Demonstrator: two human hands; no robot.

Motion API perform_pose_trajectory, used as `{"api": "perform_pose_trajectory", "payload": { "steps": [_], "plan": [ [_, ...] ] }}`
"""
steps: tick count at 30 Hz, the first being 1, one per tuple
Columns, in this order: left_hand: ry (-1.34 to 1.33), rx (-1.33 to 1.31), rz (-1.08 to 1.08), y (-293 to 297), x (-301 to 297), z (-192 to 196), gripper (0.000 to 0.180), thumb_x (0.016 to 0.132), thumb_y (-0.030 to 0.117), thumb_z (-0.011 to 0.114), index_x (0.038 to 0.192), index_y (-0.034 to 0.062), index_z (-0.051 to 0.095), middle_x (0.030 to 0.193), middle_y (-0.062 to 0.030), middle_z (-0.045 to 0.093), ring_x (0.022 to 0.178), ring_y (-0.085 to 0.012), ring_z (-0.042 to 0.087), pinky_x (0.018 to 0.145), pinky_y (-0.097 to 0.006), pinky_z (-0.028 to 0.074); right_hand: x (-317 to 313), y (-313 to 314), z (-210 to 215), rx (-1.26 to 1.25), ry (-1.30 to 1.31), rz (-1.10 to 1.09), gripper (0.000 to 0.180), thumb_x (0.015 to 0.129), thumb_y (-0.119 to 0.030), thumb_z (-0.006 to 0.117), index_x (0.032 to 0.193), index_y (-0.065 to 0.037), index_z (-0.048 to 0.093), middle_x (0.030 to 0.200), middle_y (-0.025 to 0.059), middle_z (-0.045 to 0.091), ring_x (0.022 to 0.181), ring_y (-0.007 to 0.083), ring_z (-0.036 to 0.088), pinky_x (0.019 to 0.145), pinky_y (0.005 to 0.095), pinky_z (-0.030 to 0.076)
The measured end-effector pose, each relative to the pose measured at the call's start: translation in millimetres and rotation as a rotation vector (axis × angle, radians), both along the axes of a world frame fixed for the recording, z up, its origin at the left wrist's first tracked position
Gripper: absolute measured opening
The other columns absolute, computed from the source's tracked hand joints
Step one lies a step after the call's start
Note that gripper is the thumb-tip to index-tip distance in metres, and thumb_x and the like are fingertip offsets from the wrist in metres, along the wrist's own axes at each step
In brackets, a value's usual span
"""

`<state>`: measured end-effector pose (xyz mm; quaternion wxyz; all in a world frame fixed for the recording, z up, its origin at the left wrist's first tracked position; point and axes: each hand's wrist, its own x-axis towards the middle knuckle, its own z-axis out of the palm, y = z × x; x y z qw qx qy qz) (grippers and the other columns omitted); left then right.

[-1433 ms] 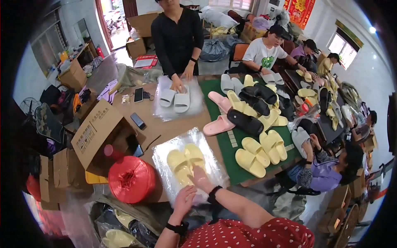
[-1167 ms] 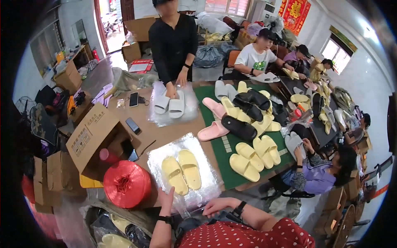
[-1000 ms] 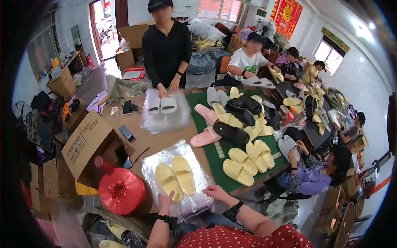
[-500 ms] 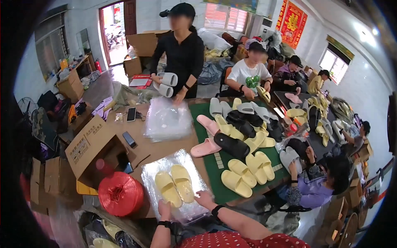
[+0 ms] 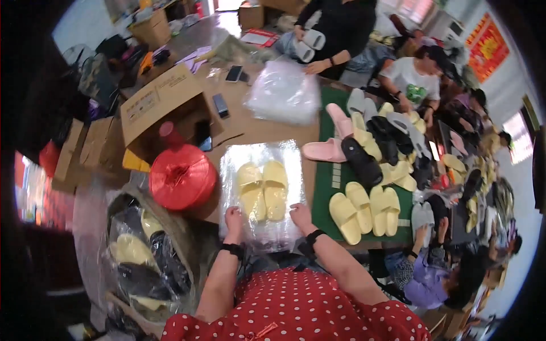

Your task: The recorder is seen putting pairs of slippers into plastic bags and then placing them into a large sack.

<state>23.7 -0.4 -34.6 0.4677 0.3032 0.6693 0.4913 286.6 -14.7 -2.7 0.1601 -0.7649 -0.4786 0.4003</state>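
Note:
A pair of pale yellow slide slippers (image 5: 275, 196) lies side by side, toes away from me, within the outline of a shiny clear plastic bag (image 5: 232, 165) on the table. Whether a layer of film covers them is hard to tell. At the bag's near left edge, my left hand (image 5: 234, 220) is closed, its fingers curled on the film beside a slipper heel. My right hand (image 5: 301, 216) is closed in the same way at the near right edge. Both wrists wear black bands.
Right of the bag, several slippers (image 5: 350, 211) cover a green mat (image 5: 322, 196). On the left are a red twine roll (image 5: 183, 177), a cardboard box (image 5: 162, 105) and a sack of bagged slippers (image 5: 187, 244). A co-worker's hand (image 5: 318, 67) touches stacked plastic bags (image 5: 282, 91).
My view has tilted down and turned. My right hand's fingers, spread before, are now curled at the bag's edge. Across the table, the co-worker still holds grey slippers.

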Motion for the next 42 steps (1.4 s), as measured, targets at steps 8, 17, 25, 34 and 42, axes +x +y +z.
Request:
{"api": "perform_pose_trajectory", "payload": {
  "steps": [8, 17, 25, 34, 42],
  "plan": [
    [-0.276, -0.529, -0.404, -5, 12, 103, 0.043, 0.082, 0.049, 0.068, 0.067, 0.0104, 0.057, 0.057, 0.0063, 0.034, 0.047, -0.0074, 0.027, 0.044, -0.026, 0.018, 19, 3, 1, -0.136, 0.88, -0.368, 0.035, 0.085, -0.031, 0.059, 0.104, -0.002, 0.059, 0.097, 0.0066, 0.059, 0.085, 0.0205, 0.056, 0.075, 0.0348, 0.047],
    [-0.427, -0.187, -0.137, -35, 9, 140, 0.059, 0.085, 0.019, 0.067, 0.137, 0.0048, 0.042, 0.107, -0.0078, 0.063, 0.083, -0.0144, 0.061, 0.063, -0.024, 0.047, -21, -2, 105, 0.145, 0.83, -0.152, 0.023, 0.076, -0.011, 0.07, 0.089, -0.004, 0.053, 0.076, 0.0017, 0.053, 0.066, 0.0118, 0.051, 0.056, 0.0254, 0.04],
    [-0.431, 0.29, 0.058, -117, -96, 248, 0.049, 0.091, 0.006, 0.055, 0.137, -0.0014, 0.041, 0.128, -0.0109, 0.056, 0.113, -0.0183, 0.055, 0.097, -0.032, 0.044, -120, 3, 191, 0.063, 0.951, 0.509, 0.027, 0.082, -0.005, 0.069, 0.104, -0.003, 0.056, 0.094, 0.0042, 0.06, 0.086, 0.0112, 0.059, 0.076, 0.0254, 0.049],
    [0.16, 0.194, 0.496, -241, -293, 294, 0.044, 0.088, 0.006, 0.058, 0.131, -0.0008, 0.049, 0.106, -0.0072, 0.066, 0.089, -0.0135, 0.063, 0.078, -0.026, 0.051, -306, -19, 219, 0.1, 1.019, 1.191, 0.043, 0.083, -0.028, 0.072, 0.115, -0.005, 0.054, 0.104, 0.0068, 0.056, 0.091, 0.0151, 0.057, 0.079, 0.03, 0.046],
    [1.265, -0.05, 0.388, -222, -324, 270, 0.112, 0.06, 0.043, 0.085, 0.147, 0.0074, 0.024, 0.139, -0.0285, 0.037, 0.128, -0.0414, 0.039, 0.103, -0.045, 0.035, -344, -2, 169, 0.575, 0.365, 0.691, 0.061, 0.077, -0.05, 0.07, 0.105, 0.002, 0.056, 0.098, 0.0181, 0.059, 0.09, 0.0326, 0.059, 0.08, 0.0396, 0.047]
  ]
}}
